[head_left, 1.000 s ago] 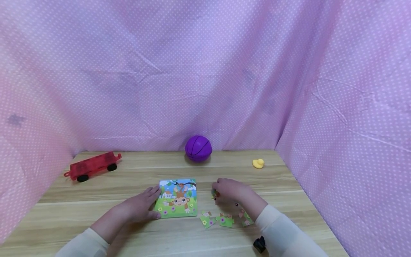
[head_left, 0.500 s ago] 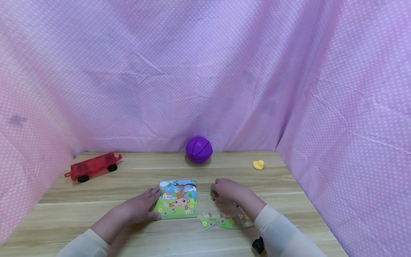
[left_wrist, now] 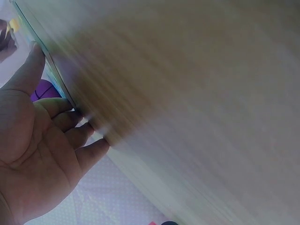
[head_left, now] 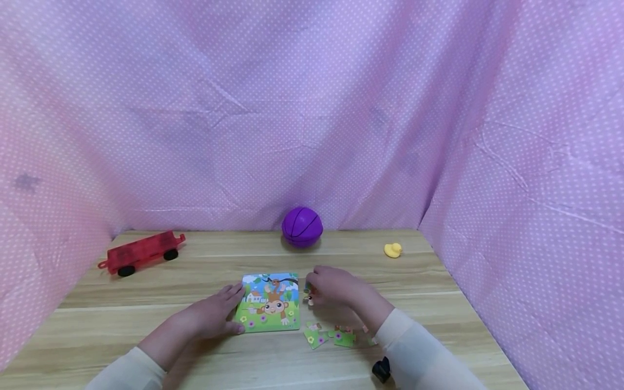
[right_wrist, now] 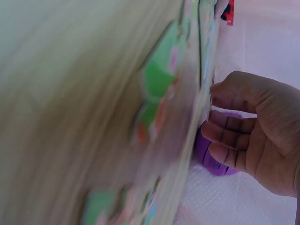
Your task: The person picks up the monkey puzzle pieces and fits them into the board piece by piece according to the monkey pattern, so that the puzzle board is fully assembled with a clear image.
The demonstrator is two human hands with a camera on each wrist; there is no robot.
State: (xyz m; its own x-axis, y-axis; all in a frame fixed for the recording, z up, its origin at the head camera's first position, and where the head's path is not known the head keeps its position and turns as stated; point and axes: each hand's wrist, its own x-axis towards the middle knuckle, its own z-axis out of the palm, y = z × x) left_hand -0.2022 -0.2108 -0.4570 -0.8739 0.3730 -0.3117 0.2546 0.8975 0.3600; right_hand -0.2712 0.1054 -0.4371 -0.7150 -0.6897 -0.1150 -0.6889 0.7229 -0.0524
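Note:
A square board with a monkey picture (head_left: 273, 311) lies flat on the table in the head view. My left hand (head_left: 212, 314) rests along its left edge, thumb at the near corner and fingers farther up; the left wrist view shows the fingertips touching that side. Just right of the board, my right hand (head_left: 336, 290) pinches a jigsaw piece (head_left: 307, 297) with part of an eye on it; the fingers hide most of it. Nearer me lie more jigsaw pieces, one with a yellow flower (head_left: 315, 337) and one with a purple flower (head_left: 343, 338). Another is partly covered by the right forearm.
A red toy wagon (head_left: 143, 253) stands at the back left. The purple ball (head_left: 302, 227) sits at the back middle, with a yellow rubber duck (head_left: 392, 250) to its right. Pink dotted cloth (head_left: 302, 108) hangs around the wooden table (head_left: 161, 303).
My right hand has moved left with the jigsaw piece, closer to the board's right edge. The left hand and the board have stayed in place.

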